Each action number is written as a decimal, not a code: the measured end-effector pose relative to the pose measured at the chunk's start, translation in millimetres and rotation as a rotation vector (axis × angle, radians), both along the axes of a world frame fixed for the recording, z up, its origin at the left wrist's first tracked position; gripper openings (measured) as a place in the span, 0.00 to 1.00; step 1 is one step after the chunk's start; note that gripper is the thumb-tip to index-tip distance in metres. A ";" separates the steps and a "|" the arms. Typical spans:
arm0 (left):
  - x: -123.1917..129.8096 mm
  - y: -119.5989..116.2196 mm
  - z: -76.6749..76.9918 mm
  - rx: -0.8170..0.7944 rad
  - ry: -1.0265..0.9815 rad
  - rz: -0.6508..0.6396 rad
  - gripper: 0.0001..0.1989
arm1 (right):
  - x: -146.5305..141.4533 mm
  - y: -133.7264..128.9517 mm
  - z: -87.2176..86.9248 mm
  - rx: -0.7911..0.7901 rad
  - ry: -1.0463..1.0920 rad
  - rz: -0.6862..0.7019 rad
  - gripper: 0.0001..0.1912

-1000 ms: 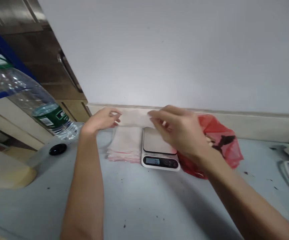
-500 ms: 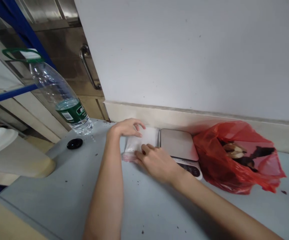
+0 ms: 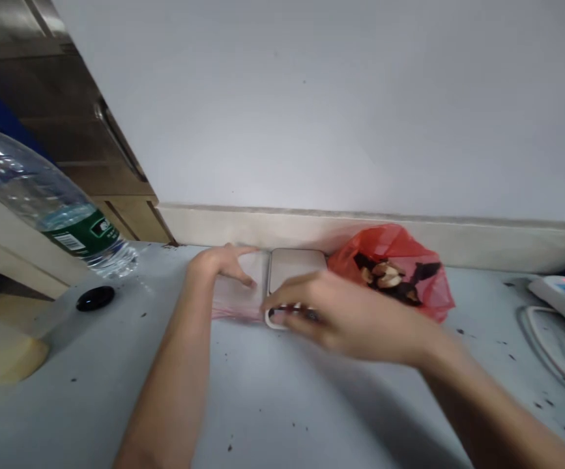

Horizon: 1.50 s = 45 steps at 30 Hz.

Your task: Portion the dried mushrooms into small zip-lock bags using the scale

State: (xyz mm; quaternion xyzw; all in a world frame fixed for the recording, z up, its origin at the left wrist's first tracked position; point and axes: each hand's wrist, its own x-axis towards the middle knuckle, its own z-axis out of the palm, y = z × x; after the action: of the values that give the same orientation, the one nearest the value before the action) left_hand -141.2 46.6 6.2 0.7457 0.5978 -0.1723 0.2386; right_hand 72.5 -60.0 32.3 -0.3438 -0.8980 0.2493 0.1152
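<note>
Stage of work: judged early; handling is under way at the centre of the frame, where the clear bags (image 3: 241,298) lie flat in their stack, none seen apart from it; the mixed pieces (image 3: 388,275) sit inside the red bag (image 3: 384,238), no larger one seen outside; whatever follows this arranging appears left to do

Left hand (image 3: 222,262), one: left of centre, over the bag stack; thumb and fingers spread apart, nothing seen between them

Right hand (image 3: 333,309), one: just right of centre, blurred, fingers bent in front of the scale; whether they pinch or touch anything, cannot tell

Clear bags, one stack: centre, pinkish edges toward the viewer; number of bags not countable

Scale (image 3: 294,260), one: centre, just beside the stack on its right; its front panel partly hidden by the right hand

Red bag, one: right of centre, near the scale, mouth gaping upward

Pieces: several, pale and dark, overlapping; no sure count

Bottle (image 3: 70,218), one: left edge, green label, some clear liquid in it

Black disc (image 3: 95,298), one: lower left, near the bottle

Pale container (image 3: 6,352), one: lower left edge, cut off by the frame

White device (image 3: 563,293), one: right edge, with white cable (image 3: 531,326) beside it

Tabletop (image 3: 262,397), one: bluish, across the lower frame, with scattered dark specks, too many and too blurred to count
</note>
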 end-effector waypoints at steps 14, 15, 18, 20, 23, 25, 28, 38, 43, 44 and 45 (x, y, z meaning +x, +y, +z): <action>64.3 -52.3 53.5 0.224 -0.299 -0.324 0.34 | 144.5 29.7 10.4 -0.164 -0.170 -0.827 0.14; 67.6 -54.9 52.7 0.211 -0.313 -0.345 0.34 | 142.0 29.2 11.0 -0.128 -0.123 -0.794 0.16; 70.6 -62.4 50.9 0.157 -0.317 -0.334 0.33 | 137.3 28.2 14.6 -0.022 -0.041 -0.811 0.17; 68.0 -66.2 49.7 0.137 -0.303 -0.303 0.33 | 137.2 28.9 15.6 -0.007 -0.072 -0.868 0.16; 61.9 -67.5 46.1 0.130 -0.259 -0.259 0.33 | 139.2 32.0 12.8 -0.022 -0.258 -0.926 0.12; 58.5 -65.9 42.4 0.132 -0.233 -0.236 0.32 | 139.2 33.6 10.5 -0.040 -0.352 -0.896 0.09; 56.1 -63.2 37.4 0.132 -0.210 -0.233 0.30 | 133.4 31.7 12.3 -0.021 -0.323 -0.803 0.08; 47.6 -59.4 38.9 0.059 -0.170 -0.228 0.33 | 88.1 16.7 26.8 -0.027 -0.064 -0.333 0.12; 48.4 -59.9 42.1 0.038 -0.192 -0.264 0.33 | 80.7 17.2 23.2 0.017 -0.146 -0.380 0.13; 49.5 -61.1 42.8 0.035 -0.185 -0.260 0.33 | 80.7 16.9 23.5 0.031 -0.160 -0.404 0.13; 50.9 -62.5 43.5 0.033 -0.176 -0.256 0.33 | 81.2 16.5 24.2 0.039 -0.167 -0.427 0.13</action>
State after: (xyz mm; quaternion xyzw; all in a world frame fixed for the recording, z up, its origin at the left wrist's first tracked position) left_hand -90.3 -15.9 49.8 0.8318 0.4774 -0.1254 0.2538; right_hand 153.6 -43.5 56.4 -0.5430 -0.8160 0.1727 0.0974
